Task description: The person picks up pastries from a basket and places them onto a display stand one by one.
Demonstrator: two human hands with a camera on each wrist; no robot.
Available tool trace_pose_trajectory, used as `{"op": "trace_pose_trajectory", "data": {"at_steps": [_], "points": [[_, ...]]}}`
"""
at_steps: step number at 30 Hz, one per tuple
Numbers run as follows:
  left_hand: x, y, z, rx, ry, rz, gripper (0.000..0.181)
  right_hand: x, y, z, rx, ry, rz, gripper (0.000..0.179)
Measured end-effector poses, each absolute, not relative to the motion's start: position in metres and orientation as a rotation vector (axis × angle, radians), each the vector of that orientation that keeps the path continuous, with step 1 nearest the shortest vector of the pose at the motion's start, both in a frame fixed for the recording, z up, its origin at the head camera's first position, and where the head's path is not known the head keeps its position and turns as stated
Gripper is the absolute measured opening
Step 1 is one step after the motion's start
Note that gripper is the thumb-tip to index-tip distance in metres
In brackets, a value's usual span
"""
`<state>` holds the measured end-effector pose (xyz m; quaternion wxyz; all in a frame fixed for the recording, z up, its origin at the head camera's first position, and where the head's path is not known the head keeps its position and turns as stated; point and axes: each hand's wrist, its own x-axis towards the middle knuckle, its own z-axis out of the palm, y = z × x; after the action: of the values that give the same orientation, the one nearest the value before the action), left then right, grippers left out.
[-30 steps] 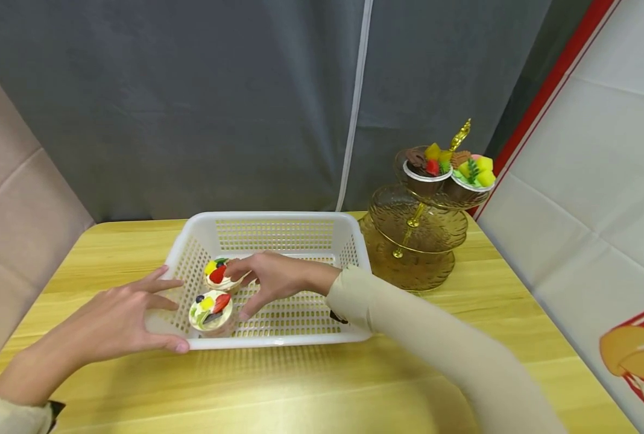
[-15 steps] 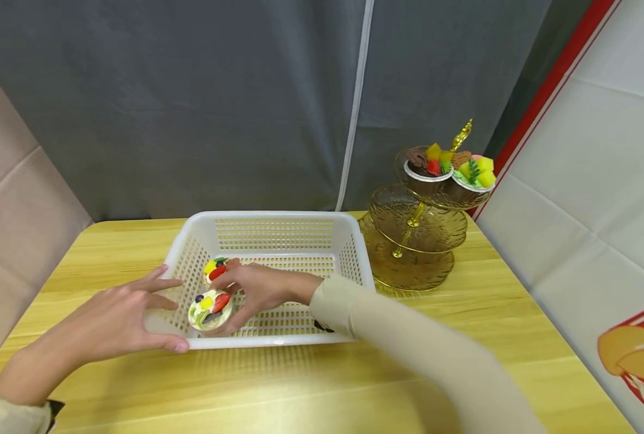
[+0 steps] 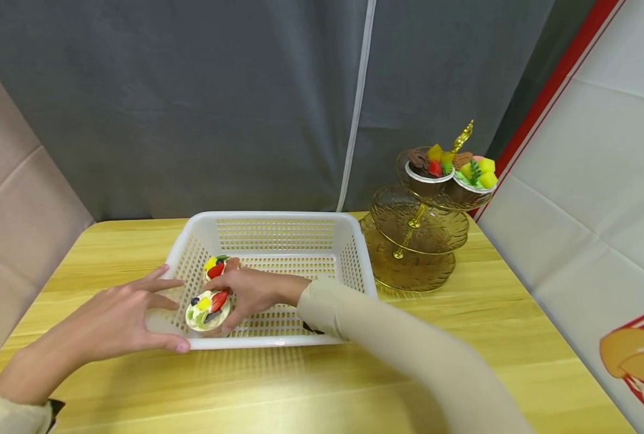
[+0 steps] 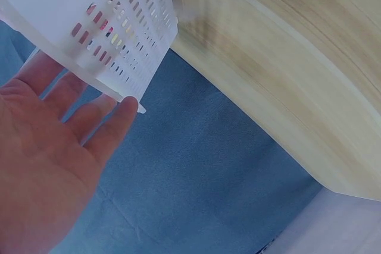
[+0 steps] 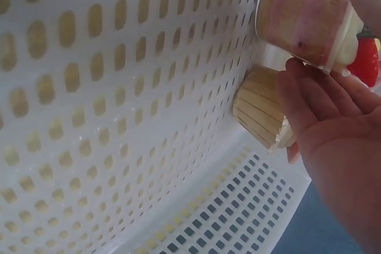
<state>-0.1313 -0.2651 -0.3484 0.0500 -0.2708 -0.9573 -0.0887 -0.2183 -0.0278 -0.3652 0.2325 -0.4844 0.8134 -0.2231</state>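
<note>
A white perforated plastic basket (image 3: pixel 278 342) stands on the table, two fruit-topped dessert cups at its left end. My right hand (image 3: pixel 254 292) reaches inside and grips the front fruit cake cup (image 3: pixel 198 324), which carries cream, a strawberry slice and a blueberry. In the right wrist view, its clear wall with pink layers (image 5: pixel 303 16) sits between fingers and thumb. Just behind it is the second cake (image 3: pixel 214 271), in a pleated tan case (image 5: pixel 259 108), partly covered by my hand. My left hand (image 3: pixel 113 319) spreads its fingers along the basket's left rim, thumb at the front corner.
Right of the basket rises a three-tier amber glass stand (image 3: pixel 419 229) with a gold stem. Its top tier bears a chocolate dessert cup (image 3: pixel 426 184) and a green-topped cup (image 3: pixel 471 190). A grey curtain (image 3: pixel 246 108) closes off the back; a white panel (image 3: pixel 588 181) stands right.
My right hand has moved left and down onto the front cake cup and closed round it; the cup has shifted slightly left. My left hand stays at the rim.
</note>
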Motion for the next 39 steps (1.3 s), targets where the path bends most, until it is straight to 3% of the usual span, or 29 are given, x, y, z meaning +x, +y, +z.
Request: {"op": "trace_pose_trajectory", "data": {"at_steps": [18, 27, 39], "points": [[-0.131, -0.264, -0.348, -0.815, -2.923, -0.257, 0.068, -0.216, -0.034, -0.365, -1.299, 2.262, -0.565, 0.066], [-0.131, -0.264, -0.348, -0.828, -2.924, -0.267, 0.065, -0.211, -0.028, -0.358, -1.319, 2.217, -0.670, 0.052], [-0.131, -0.265, -0.348, -0.829, -2.924, -0.258, 0.065, -0.213, -0.006, -0.332, -1.320, 2.277, -0.840, 0.058]]}}
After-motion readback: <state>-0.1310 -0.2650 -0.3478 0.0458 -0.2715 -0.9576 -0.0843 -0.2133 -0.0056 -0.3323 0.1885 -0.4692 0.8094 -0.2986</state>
